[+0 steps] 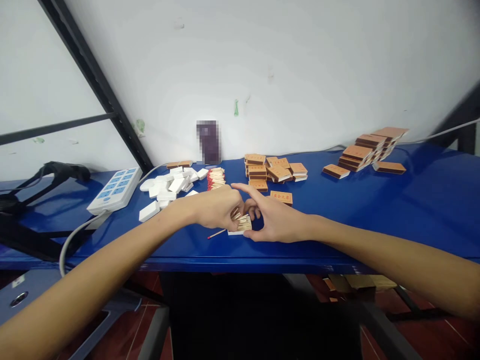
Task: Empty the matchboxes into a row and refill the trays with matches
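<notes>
Near the front edge of the blue table sits a small white matchbox tray [235, 233] with matches [244, 223] in it. My left hand [219, 207] is closed over the tray's left side, its fingers pinching matches. From the right, my right hand [279, 218] grips the tray, thumb at the near corner and fingers curled behind; its index finger points away. A single red-tipped match [216, 234] lies left of the tray. Behind my left hand is a pile of red-tipped matches [216, 179]. White empty-looking trays [168, 186] are heaped to the left.
Orange-brown matchboxes [258, 171] are piled behind my hands, with one matchbox [281, 197] nearer. More matchboxes [356, 153] stand stacked at the right. A white power strip [115, 190] lies left, beside a black rack post [131, 140]. A pixelated dark object [210, 142] leans against the wall.
</notes>
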### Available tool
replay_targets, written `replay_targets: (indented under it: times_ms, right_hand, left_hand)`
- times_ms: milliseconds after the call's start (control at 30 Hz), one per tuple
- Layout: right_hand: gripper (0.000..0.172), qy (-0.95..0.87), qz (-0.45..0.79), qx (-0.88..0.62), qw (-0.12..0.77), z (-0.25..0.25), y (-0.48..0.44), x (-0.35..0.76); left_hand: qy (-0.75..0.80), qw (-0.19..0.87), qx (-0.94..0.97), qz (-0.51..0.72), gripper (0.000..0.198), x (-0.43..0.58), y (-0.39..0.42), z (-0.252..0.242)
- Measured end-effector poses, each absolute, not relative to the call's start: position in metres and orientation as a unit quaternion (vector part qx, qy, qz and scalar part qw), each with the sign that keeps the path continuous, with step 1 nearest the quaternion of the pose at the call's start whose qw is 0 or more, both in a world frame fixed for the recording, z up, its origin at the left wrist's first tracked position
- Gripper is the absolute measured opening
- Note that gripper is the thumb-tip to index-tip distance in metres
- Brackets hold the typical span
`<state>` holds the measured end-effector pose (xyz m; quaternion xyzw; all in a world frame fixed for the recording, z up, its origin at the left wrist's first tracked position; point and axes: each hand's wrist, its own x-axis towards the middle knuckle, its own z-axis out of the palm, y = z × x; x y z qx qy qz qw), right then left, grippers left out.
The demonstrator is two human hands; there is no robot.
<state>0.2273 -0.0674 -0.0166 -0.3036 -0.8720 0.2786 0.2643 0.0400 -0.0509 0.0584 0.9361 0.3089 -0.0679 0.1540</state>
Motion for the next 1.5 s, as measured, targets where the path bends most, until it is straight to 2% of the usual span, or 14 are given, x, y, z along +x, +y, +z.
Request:
replay_targets:
  times_ms: [100, 200, 433, 567, 733, 833, 967, 1033, 1267, 1500]
  right_hand:
    - [0.101, -0.872, 0.277, -0.298, 0.272, -0.017, -0.067, 0.228]
    - [0.095, -0.875, 0.265, -0.3, 0.273, -0.017, -0.066, 0.229]
    - [0.088, -0.879, 0.268, -0.292, 0.265, -0.017, -0.064, 0.229]
    - [0.089, -0.878, 0.27, -0.301, 0.256, -0.017, -0.064, 0.23]
    - [0.077, -0.879, 0.273, -0.295, 0.256, -0.013, -0.067, 0.23]
    - [0.059, -0.883, 0.266, -0.297, 0.246, -0.013, -0.068, 0.229]
    - [0.018, -0.892, 0.223, -0.303, 0.249, -0.013, -0.069, 0.227]
    - [0.009, -0.896, 0.212, -0.298, 0.252, -0.014, -0.068, 0.226]
    - [0.008, -0.881, 0.241, -0.32, 0.25, -0.013, -0.065, 0.226]
    - [0.007, -0.866, 0.266, -0.343, 0.25, -0.013, -0.065, 0.224]
  left_hand:
    - [0.297, 0.162, 0.938, -0.08, 0.026, 0.045, -0.051, 0.059]
    - [0.294, 0.165, 0.938, -0.081, 0.027, 0.048, -0.052, 0.058]
    - [0.297, 0.176, 0.938, -0.023, 0.004, 0.041, -0.053, 0.054]
    - [0.284, 0.19, 0.94, 0.003, 0.009, 0.036, -0.052, 0.055]
    - [0.352, 0.101, 0.924, 0.112, 0.021, 0.013, -0.075, 0.047]
    - [0.458, 0.048, 0.862, 0.213, 0.023, -0.006, -0.1, 0.034]
    - [0.494, 0.043, 0.861, 0.115, 0.021, -0.016, -0.12, 0.016]
    - [0.498, 0.036, 0.862, 0.08, 0.02, -0.016, -0.123, 0.011]
    - [0.51, 0.016, 0.854, 0.1, 0.026, -0.02, -0.128, 0.001]
    - [0.451, -0.003, 0.878, 0.159, 0.022, 0.012, -0.116, 0.003]
